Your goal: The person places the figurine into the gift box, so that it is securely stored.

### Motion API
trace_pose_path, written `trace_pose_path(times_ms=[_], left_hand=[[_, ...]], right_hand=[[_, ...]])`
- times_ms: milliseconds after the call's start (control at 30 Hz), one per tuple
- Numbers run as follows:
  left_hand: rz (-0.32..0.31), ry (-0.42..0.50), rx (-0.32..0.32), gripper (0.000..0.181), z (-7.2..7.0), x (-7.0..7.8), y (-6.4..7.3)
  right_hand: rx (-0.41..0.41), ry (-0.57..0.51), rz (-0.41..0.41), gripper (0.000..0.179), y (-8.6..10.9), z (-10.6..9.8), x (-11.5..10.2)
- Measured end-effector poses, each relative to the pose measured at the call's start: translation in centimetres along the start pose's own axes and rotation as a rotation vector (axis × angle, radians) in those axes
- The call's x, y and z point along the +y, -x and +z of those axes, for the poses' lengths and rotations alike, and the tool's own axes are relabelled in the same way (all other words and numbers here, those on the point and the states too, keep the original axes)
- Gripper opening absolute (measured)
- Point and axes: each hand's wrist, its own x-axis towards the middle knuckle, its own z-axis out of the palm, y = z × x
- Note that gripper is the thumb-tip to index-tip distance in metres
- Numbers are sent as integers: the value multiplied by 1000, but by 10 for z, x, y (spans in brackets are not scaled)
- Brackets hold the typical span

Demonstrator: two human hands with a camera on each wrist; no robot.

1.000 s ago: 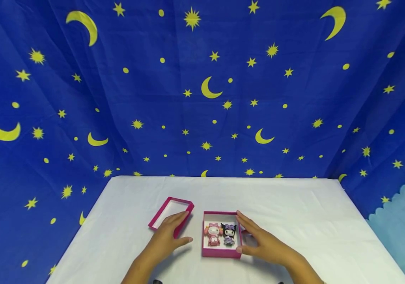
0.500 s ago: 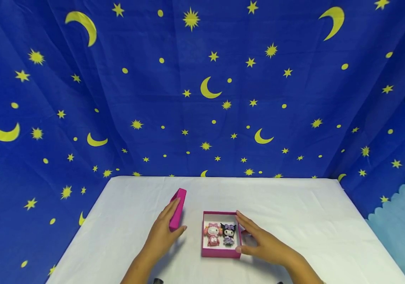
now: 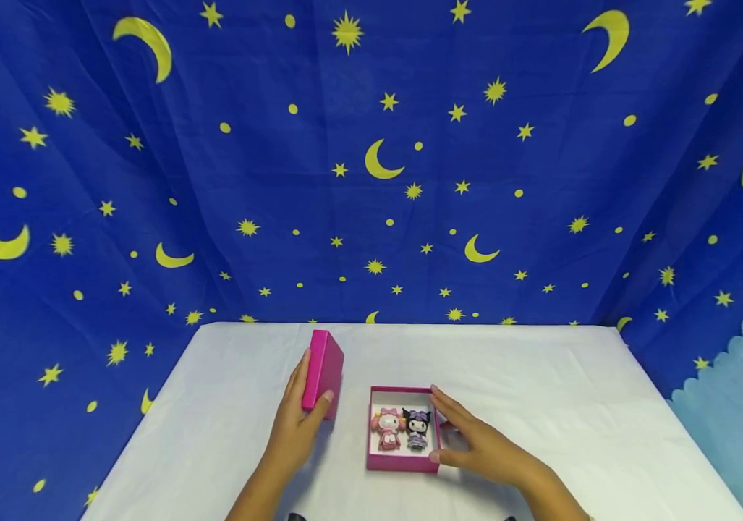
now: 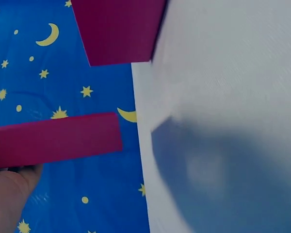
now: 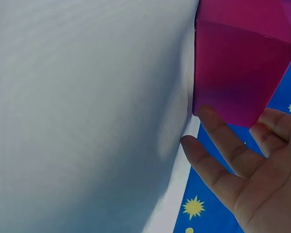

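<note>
My left hand [image 3: 291,433] holds a magenta box lid [image 3: 327,373] on edge above the left of the table, thumb on its near side and fingers along its left. Its outer top faces right. In the left wrist view the lid [image 4: 56,140] shows as a narrow strip. Right of it stands the open magenta box [image 3: 402,464] on the table. Inside lie a pink figurine [image 3: 388,430] and a black-and-purple figurine [image 3: 417,428], side by side. My right hand [image 3: 491,452] grips the box's right side, thumb at the near corner and a finger at the far one; its other fingers spread loosely.
A white cloth [image 3: 540,391] covers the table. Behind and at the left hangs a blue curtain [image 3: 306,166] with yellow moons and stars. A light-blue scalloped panel [image 3: 742,405] with white lettering is at the right.
The left hand has lifted the lid off the table and turned it from lying with its hollow up to standing on edge. The right hand and the box have stayed put.
</note>
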Motion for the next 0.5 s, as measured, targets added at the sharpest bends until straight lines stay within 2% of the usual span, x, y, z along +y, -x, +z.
trace_pose_path(times_ms=[133,300,500], left_hand=[[-20,85,20,78,1,8,2],[-9,176,1,72,4,14,3],[-5,153,-31,66,11,12,4]], right_hand=[[3,-2,2,94,0,0,-1],[-3,-7,8,95,0,-1,-1],[-4,-9,10,96,0,-1,-1]])
